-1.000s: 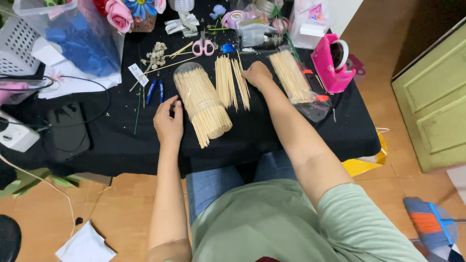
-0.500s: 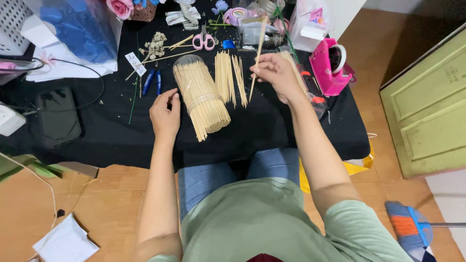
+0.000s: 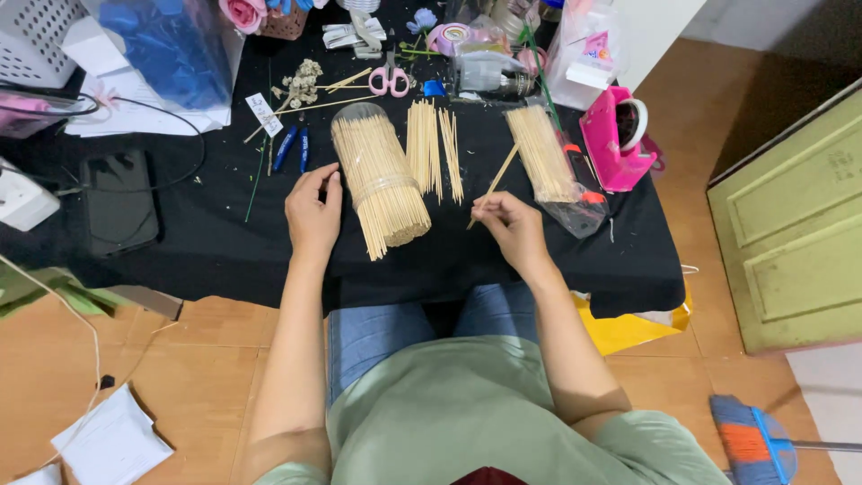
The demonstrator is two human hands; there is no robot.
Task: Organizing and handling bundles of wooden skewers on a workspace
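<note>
A thick bundle of wooden skewers (image 3: 382, 175), tied with a band, lies on the black tablecloth (image 3: 206, 242). My left hand (image 3: 313, 212) rests on the cloth just left of it, fingers curled near its side. My right hand (image 3: 508, 227) pinches a single wooden skewer (image 3: 494, 184) that slants up to the right. Between the two lies a loose row of skewers (image 3: 433, 148). A second bundle in a clear plastic bag (image 3: 546, 157) sits right of the held skewer.
Pink scissors (image 3: 390, 79), blue-handled pliers (image 3: 292, 148), a pink tape dispenser (image 3: 615, 135), a pink fabric rose (image 3: 244, 13), a blue-filled bag (image 3: 166, 45), a dark phone (image 3: 119, 202) and a white basket (image 3: 31, 40) crowd the table. A green door (image 3: 795, 224) stands right; a broom (image 3: 763, 445) lies below.
My right hand left the bagged bundle, lifted one skewer and brought it down toward the table's near edge. My left hand stayed beside the tied bundle.
</note>
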